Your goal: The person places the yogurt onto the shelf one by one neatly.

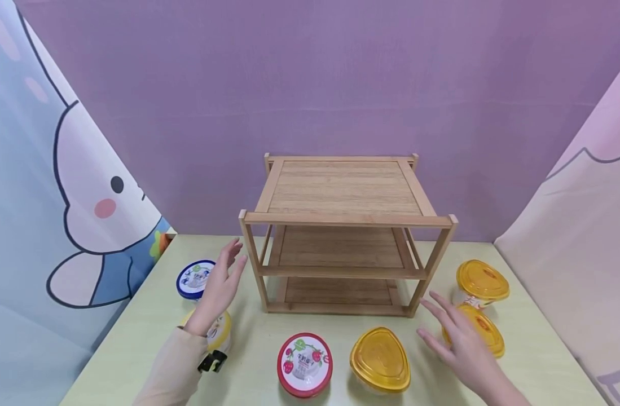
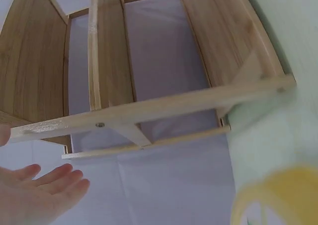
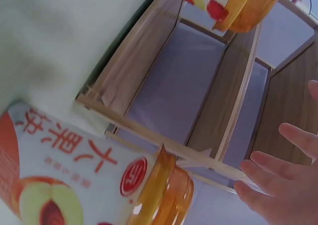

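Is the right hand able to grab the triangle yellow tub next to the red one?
Probably yes: the right hand is empty, and in the head view only bare table shows between it and the triangle yellow tub. The red tub sits on the other side.

Round-lidded tubs: three, a blue-rimmed tub [image 1: 195, 279] at 8 o'clock, a yellow-rimmed tub [image 1: 220, 332] at 7, a red-rimmed tub [image 1: 305, 365] at 6
Amber-lidded cups [image 1: 379, 358]: three, one at 5 o'clock, two at 4
Wooden rack [image 1: 345, 273]: one
Rack shelves [image 1: 347, 189]: three
Hands: two, left hand [image 1: 219, 287] at 8 o'clock, right hand [image 1: 459, 341] at 4
Bench [image 1: 259, 361]: one
Printed hangings [image 1: 17, 225]: two, at 9 and 3 o'clock
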Demonstrator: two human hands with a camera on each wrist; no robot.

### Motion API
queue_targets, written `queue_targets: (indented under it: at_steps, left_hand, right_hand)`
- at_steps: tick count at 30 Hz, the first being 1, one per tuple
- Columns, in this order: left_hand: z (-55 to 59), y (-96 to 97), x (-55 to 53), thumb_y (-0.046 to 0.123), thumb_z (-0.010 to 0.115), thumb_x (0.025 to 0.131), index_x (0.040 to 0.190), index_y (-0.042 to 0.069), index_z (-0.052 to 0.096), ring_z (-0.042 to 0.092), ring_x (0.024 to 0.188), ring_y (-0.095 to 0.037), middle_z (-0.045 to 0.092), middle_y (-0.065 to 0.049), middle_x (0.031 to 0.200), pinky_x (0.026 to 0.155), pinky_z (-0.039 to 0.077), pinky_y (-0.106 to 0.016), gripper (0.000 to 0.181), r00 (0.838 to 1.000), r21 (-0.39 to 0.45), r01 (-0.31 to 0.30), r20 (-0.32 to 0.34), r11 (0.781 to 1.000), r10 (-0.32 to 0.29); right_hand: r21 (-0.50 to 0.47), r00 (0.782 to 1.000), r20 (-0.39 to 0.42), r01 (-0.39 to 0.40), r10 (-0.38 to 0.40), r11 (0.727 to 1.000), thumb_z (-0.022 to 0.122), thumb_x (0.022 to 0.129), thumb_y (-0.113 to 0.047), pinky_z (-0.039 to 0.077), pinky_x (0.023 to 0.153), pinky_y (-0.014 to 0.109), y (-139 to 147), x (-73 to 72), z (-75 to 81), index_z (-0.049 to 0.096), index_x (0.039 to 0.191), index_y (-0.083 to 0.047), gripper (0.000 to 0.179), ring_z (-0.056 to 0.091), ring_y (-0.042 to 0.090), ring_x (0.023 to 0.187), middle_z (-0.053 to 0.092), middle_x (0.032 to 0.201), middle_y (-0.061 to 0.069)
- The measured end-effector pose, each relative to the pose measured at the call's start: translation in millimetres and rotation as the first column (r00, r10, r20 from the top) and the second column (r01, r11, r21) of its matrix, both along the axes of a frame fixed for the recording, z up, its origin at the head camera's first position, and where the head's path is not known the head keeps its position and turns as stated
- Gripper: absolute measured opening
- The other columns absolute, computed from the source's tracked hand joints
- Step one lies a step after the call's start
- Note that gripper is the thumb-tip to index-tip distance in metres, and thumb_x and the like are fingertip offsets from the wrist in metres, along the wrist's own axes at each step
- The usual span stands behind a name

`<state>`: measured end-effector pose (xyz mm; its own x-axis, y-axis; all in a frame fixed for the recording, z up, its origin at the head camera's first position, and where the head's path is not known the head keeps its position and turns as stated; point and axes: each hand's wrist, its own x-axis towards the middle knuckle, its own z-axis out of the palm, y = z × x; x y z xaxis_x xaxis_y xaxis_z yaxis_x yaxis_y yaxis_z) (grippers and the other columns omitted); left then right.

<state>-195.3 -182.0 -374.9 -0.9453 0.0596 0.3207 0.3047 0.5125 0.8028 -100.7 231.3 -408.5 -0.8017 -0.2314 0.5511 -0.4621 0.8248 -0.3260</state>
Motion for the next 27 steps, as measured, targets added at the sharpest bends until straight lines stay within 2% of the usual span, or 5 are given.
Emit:
queue_targets:
  at_steps: [7, 12, 15, 20, 27]
  left_hand:
    - [3.7, 4.9, -10.7, 0.023, 0.042, 0.095, 0.136, 0.005, 0.027, 0.039, 0.119, -0.027, 0.040, -0.020, 0.128, 0.098, 0.031, -0.037, 0.048, 0.998, 0.272, 0.011, 0.049, 0.962, -0.026]
    - [2.7, 9.1, -16.8, 0.016, 0.044, 0.094, 0.135, 0.006, 0.029, 0.047, 0.110, -0.015, 0.043, -0.019, 0.124, 0.093, 0.037, -0.028, 0.045, 0.997, 0.383, 0.002, 0.076, 0.924, -0.034]
    - [1.2, 11.1, -18.3, 0.016, 0.044, 0.093, 0.134, 0.006, 0.032, 0.052, 0.102, -0.008, 0.048, -0.019, 0.121, 0.088, 0.040, -0.023, 0.043, 0.997, 0.404, 0.010, 0.062, 0.915, -0.039]
    - [1.1, 13.8, -18.8, 0.019, 0.044, 0.094, 0.129, 0.006, 0.038, 0.054, 0.101, -0.012, 0.054, -0.022, 0.114, 0.086, 0.040, -0.021, 0.039, 0.998, 0.383, 0.042, 0.025, 0.923, -0.056]
    - [1.9, 16.4, -18.8, 0.020, 0.040, 0.095, 0.126, 0.007, 0.038, 0.051, 0.096, -0.006, 0.054, -0.020, 0.105, 0.090, 0.034, -0.035, 0.034, 0.996, 0.371, 0.078, 0.001, 0.925, -0.084]
  right_hand:
    - [-0.047, 1.000, 0.014, 0.005, -0.004, 0.999, 0.072, 0.071, -0.014, 0.043, 0.072, 0.041, -7.1, 7.0, -6.4, 0.052, 0.120, -0.011, 0.053, 0.044, 0.022, 0.104, 0.046, 0.124, 0.011]
    - [-0.122, 0.999, 0.053, -0.003, 0.010, 0.993, 0.071, 0.073, -0.011, 0.039, 0.076, 0.016, -11.6, 12.3, -13.4, 0.052, 0.119, -0.009, 0.050, 0.040, 0.006, 0.110, 0.047, 0.123, 0.007]
    - [-0.142, 0.996, 0.090, -0.004, 0.017, 0.990, 0.069, 0.075, -0.011, 0.022, 0.089, 0.007, -14.6, 14.5, -18.1, 0.052, 0.119, -0.010, 0.047, 0.036, 0.001, 0.113, 0.048, 0.122, 0.006]
    - [-0.134, 0.993, 0.116, 0.002, 0.014, 0.991, 0.069, 0.076, -0.013, 0.031, 0.090, 0.016, -19.9, 18.3, -22.4, 0.051, 0.120, -0.012, 0.048, 0.036, 0.000, 0.113, 0.049, 0.122, 0.006]
    - [-0.138, 0.993, 0.076, -0.077, 0.089, 0.987, 0.073, 0.070, -0.011, 0.032, 0.088, 0.012, -28.4, 21.0, -28.1, 0.053, 0.119, -0.010, 0.053, 0.034, -0.002, 0.115, 0.049, 0.120, 0.011]
